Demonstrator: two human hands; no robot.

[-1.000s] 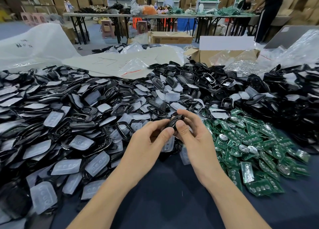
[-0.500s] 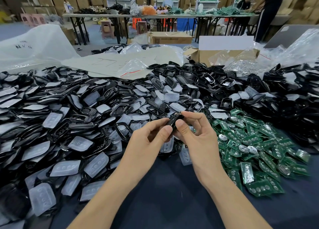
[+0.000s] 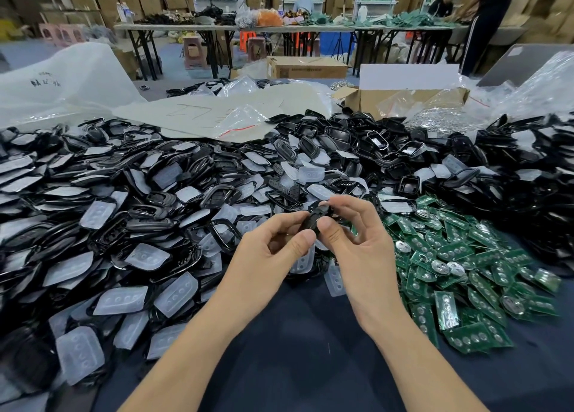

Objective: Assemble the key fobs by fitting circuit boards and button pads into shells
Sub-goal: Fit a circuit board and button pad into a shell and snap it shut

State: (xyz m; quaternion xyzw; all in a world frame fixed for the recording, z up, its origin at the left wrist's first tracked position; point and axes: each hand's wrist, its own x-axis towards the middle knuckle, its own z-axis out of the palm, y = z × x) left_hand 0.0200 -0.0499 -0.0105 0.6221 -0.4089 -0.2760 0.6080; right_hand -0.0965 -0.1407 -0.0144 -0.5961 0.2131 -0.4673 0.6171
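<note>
Both hands meet over the middle of the table and pinch one small black key fob shell, held edge-on. My left hand grips its near end with thumb and forefinger. My right hand holds its right side, thumb pressed against it, fingers curled over the top. What is inside the shell is hidden. A wide heap of black shells and translucent button pads covers the left and middle of the table. Green circuit boards with round coin cells lie piled to the right.
Dark blue table cloth shows bare between my forearms. More black shells are piled at the far right. An open cardboard box, plastic bags and a paper sheet lie behind. People work at far tables.
The hands and the shell have stayed almost in place. My right fingers have opened slightly over the top of the shell, and the grip has shifted a little.
</note>
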